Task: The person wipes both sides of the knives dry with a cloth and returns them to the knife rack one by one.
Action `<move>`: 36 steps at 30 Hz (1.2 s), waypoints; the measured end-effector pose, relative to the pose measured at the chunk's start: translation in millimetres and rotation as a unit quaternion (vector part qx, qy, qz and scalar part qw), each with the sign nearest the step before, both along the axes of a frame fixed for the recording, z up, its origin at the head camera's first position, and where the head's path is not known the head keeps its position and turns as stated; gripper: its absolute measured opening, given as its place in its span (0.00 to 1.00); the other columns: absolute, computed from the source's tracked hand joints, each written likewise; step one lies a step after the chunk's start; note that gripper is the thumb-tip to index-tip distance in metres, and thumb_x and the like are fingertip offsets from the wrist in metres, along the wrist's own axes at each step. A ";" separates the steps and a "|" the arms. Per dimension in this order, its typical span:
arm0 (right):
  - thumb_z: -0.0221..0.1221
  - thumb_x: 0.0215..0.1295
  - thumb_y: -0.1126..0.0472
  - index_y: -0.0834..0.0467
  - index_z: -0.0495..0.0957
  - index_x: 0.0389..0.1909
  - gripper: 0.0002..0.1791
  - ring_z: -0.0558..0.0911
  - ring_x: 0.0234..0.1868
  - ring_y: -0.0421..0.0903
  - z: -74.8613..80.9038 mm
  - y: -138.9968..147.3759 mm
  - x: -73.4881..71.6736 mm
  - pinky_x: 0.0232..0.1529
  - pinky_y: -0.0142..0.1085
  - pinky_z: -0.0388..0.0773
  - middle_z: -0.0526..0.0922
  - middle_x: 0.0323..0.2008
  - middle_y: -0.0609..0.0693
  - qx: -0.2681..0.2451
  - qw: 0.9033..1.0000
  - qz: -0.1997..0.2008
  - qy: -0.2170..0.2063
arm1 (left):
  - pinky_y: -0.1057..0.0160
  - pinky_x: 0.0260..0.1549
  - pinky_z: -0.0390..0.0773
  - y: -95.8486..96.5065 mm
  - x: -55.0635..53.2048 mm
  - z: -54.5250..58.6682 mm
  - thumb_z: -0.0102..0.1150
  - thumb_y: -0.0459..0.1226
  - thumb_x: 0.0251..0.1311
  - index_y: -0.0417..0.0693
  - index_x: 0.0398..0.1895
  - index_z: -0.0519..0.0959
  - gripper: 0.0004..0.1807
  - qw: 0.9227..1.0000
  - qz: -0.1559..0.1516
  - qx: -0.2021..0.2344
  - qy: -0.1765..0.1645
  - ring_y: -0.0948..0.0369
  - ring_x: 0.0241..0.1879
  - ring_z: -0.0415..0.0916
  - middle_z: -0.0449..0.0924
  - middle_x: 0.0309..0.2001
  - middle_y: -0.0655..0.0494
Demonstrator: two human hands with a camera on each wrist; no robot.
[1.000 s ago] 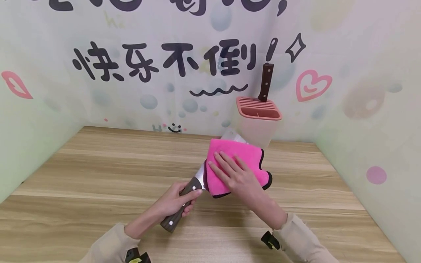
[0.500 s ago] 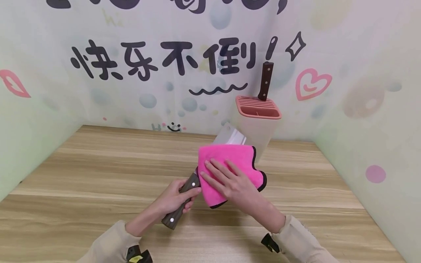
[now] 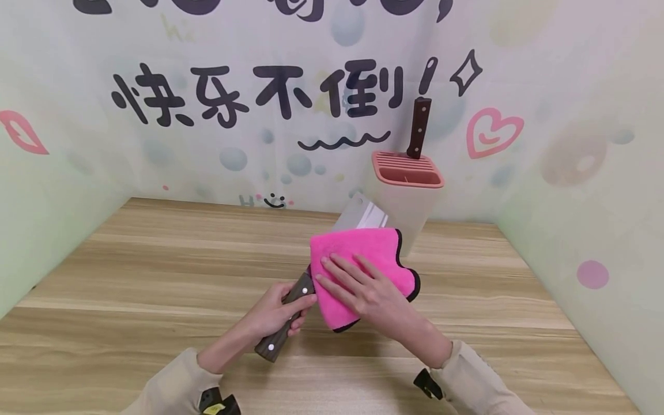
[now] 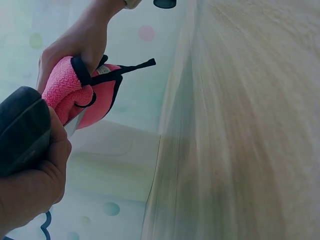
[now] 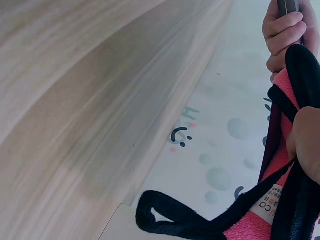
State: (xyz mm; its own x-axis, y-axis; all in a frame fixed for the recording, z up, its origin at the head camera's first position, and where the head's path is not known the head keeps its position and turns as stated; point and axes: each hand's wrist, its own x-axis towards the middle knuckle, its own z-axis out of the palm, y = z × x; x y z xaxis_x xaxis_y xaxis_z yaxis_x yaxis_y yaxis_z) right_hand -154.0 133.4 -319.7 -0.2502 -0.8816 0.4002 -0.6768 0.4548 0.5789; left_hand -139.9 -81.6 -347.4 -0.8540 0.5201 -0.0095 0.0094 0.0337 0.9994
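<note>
My left hand (image 3: 280, 311) grips the dark riveted wooden handle (image 3: 272, 346) of a cleaver. Its wide metal blade (image 3: 357, 212) points up and away to the right. A bright pink cloth (image 3: 386, 245) with black edging is folded over the blade, hiding its middle and the part near the handle. On top of the cloth lie the fingers of my right hand (image 3: 376, 297); the right wrist view shows the thumb (image 5: 306, 142) on the underside, so the cloth is pinched about the blade. A black loop (image 5: 170, 215) and a white tag (image 5: 269, 205) hang from the cloth.
Behind the blade tip stands a pale knife block (image 3: 402, 207) with a pink slotted top. One brown-handled knife (image 3: 419, 129) is upright in it. A wood-grain tabletop (image 3: 181, 259) lies below, bounded by a printed backdrop (image 3: 207, 167) behind and at the sides.
The cloth and my right hand have slid down the blade toward the handle, baring more of the blade tip. Over the last half second they have barely moved. My left hand keeps its hold.
</note>
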 end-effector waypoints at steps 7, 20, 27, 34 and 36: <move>0.48 0.61 0.69 0.56 0.66 0.59 0.24 0.61 0.63 0.50 0.7 1.3 -0.8 0.61 0.45 0.60 0.64 0.62 0.55 -0.008 1.000 -0.009 -0.010 | 0.72 0.12 0.69 0.0 0.5 0.8 0.50 0.41 0.62 0.34 0.32 0.64 0.16 1.000 -0.006 0.003 -0.001 0.68 0.13 0.64 0.66 0.18 0.56; 0.60 0.50 0.71 0.56 0.64 0.60 0.33 0.60 0.64 0.49 7.2 5.4 -4.0 0.61 0.45 0.60 0.63 0.62 0.54 -0.028 0.998 -0.018 -0.059 | 0.72 0.12 0.69 0.0 1.6 1.8 0.50 0.42 0.62 0.28 0.35 0.64 0.20 1.000 -0.011 0.005 0.004 0.68 0.13 0.64 0.66 0.18 0.56; 0.63 0.48 0.70 0.56 0.64 0.61 0.36 0.60 0.64 0.50 8.8 10.2 -8.7 0.60 0.45 0.62 0.63 0.62 0.54 -0.045 0.996 -0.039 -0.073 | 0.72 0.12 0.68 -0.2 2.1 1.9 0.51 0.41 0.61 0.32 0.31 0.65 0.17 1.000 -0.004 -0.006 0.006 0.68 0.13 0.64 0.66 0.17 0.56; 0.62 0.48 0.72 0.56 0.64 0.61 0.35 0.60 0.64 0.51 11.4 16.5 -16.8 0.61 0.44 0.61 0.64 0.62 0.55 -0.077 0.989 -0.052 -0.112 | 0.72 0.11 0.68 -0.4 2.4 0.8 0.51 0.41 0.61 0.35 0.29 0.65 0.15 1.000 -0.007 0.000 0.007 0.68 0.12 0.63 0.66 0.17 0.56; 0.62 0.47 0.73 0.57 0.64 0.61 0.36 0.60 0.64 0.51 12.2 18.7 -19.6 0.61 0.45 0.60 0.64 0.62 0.55 -0.084 0.988 -0.057 -0.117 | 0.72 0.11 0.68 -0.3 2.4 0.7 0.51 0.41 0.61 0.35 0.30 0.65 0.15 1.000 -0.008 0.001 0.007 0.68 0.12 0.63 0.66 0.18 0.56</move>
